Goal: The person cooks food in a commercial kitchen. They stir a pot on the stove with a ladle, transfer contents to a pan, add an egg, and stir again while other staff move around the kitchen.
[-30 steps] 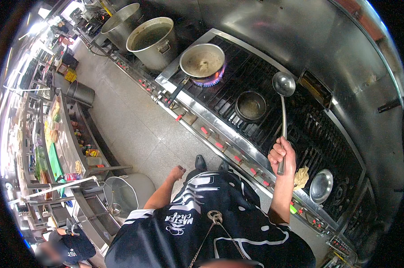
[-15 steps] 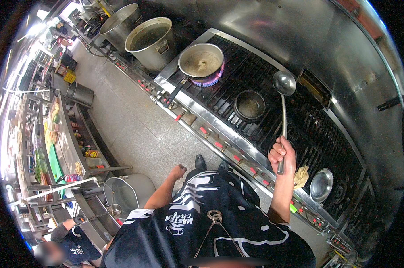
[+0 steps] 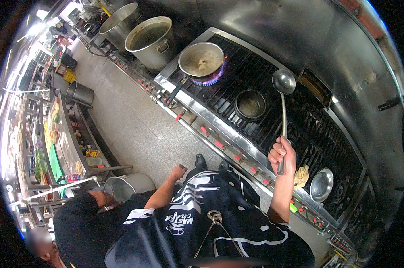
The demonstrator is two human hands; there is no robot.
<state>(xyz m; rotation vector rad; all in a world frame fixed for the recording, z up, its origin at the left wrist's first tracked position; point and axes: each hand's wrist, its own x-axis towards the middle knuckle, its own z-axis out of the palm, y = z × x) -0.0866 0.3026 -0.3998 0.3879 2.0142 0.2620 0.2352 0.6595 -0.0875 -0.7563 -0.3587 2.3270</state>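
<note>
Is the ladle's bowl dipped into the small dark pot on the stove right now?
No, the right hand holds the ladle with its bowl raised over bare grate, apart from the small dark pot.

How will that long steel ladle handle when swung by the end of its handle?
Probably stiff: the ladle reads as one piece of metal, its thin handle straight in the right hand. Likely bowl-heavy, since the hand grips the far end from the bowl. The polished handle may be slippery if greasy. It hangs over the stove grates.
</note>
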